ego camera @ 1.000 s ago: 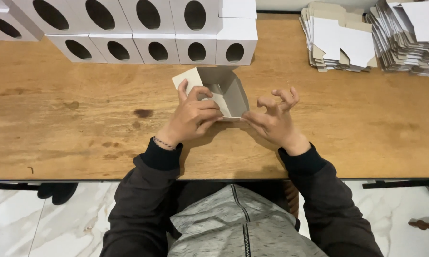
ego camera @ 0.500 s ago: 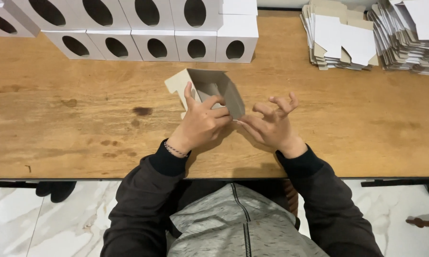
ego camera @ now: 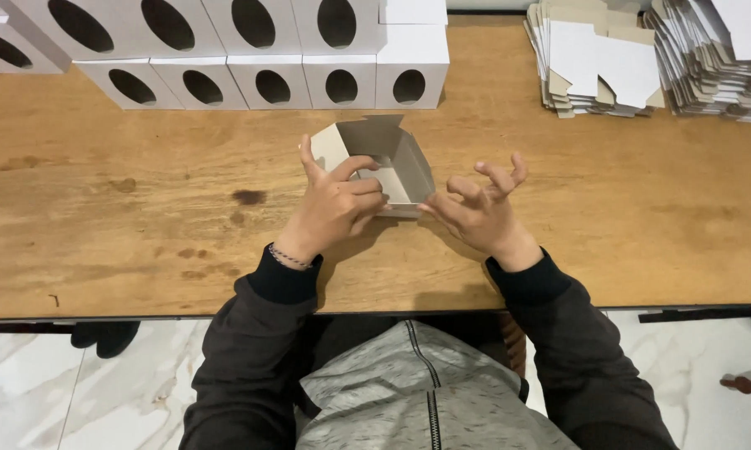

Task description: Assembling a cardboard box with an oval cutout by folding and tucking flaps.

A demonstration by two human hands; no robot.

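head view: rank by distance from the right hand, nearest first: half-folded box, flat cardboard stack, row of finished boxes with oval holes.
From the right hand:
1. Half-folded box, just to its left, at the fingertips; the left hand grips it.
2. Flat cardboard stack, beyond it, at the table's far right.
3. Row of finished boxes, far side; its near end rivals the stack, too close to call.

centre: open box (ego camera: 384, 167) on bench (ego camera: 142, 217), between the hands
behind left: row of boxes (ego camera: 259, 50)
behind right: flat blanks (ego camera: 596, 58), second stack (ego camera: 713, 50) further right
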